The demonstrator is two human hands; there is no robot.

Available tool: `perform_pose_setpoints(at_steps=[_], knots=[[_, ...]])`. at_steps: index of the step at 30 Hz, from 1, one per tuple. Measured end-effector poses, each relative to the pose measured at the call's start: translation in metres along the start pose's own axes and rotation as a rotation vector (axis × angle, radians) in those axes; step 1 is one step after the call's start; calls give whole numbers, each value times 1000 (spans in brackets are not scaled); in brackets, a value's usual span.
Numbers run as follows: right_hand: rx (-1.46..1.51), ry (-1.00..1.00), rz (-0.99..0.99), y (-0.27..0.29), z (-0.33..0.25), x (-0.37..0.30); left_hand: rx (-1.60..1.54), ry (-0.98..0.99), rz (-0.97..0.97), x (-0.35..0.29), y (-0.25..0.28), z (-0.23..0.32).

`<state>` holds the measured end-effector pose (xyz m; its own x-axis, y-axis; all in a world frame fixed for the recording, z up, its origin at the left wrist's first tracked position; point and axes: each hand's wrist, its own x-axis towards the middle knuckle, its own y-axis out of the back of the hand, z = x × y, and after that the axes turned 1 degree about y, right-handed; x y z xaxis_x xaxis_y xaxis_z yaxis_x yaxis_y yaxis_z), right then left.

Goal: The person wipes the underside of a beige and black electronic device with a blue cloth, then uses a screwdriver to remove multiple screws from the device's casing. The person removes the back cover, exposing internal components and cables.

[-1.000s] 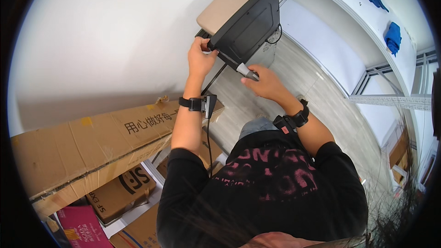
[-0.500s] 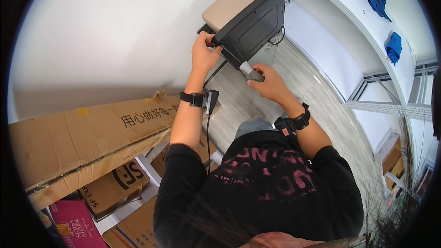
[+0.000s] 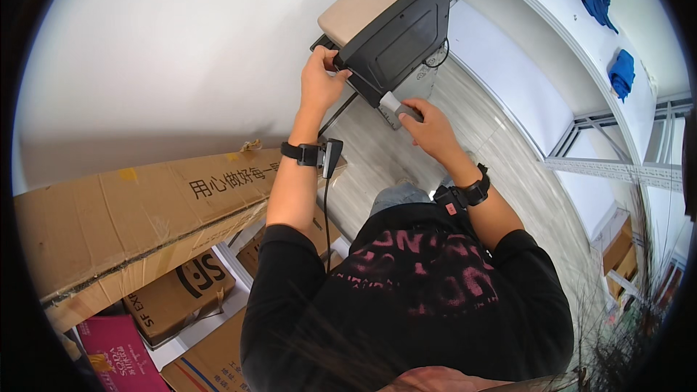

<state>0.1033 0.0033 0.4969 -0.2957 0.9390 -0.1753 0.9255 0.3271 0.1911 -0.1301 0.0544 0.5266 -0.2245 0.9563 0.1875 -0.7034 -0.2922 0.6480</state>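
A black plastic panel with a beige cushion behind it, like a seat seen from beneath, stands tilted at the top centre. At the panel's near left corner is my left hand, its thumb and fingers closed around that corner. My right hand grips a screwdriver with a grey and pale handle. The handle's pale end lies by the panel's lower edge, and a thin shaft seems to run along that edge toward my left fingers. What its tip touches is hidden.
Cardboard boxes line the left side, with a pink box below. White shelving curves along the right, holding two blue cloths. A black cable loops beside the panel. Grey wood-look floor shows between.
My right thumb and fingers have shifted on the screwdriver handle, which has turned slightly. The panel and my left hand have moved very little.
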Motion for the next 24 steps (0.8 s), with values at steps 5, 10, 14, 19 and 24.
perform_pose_setpoints(at_steps=[5,10,14,19,24], knots=[[-141,65,42,2,-7,-2,11,-15,-23,1,0,-2],[-215,85,20,4,-6,0,-1,-29,-19,2,-1,-6],[-4,-209,-113,7,-27,-3,8,-9,-25,1,0,-8],[116,-116,-53,2,-2,2,-10,6,-33,2,0,0],[85,-127,-64,0,-1,0,-9,10,-37,0,3,0]])
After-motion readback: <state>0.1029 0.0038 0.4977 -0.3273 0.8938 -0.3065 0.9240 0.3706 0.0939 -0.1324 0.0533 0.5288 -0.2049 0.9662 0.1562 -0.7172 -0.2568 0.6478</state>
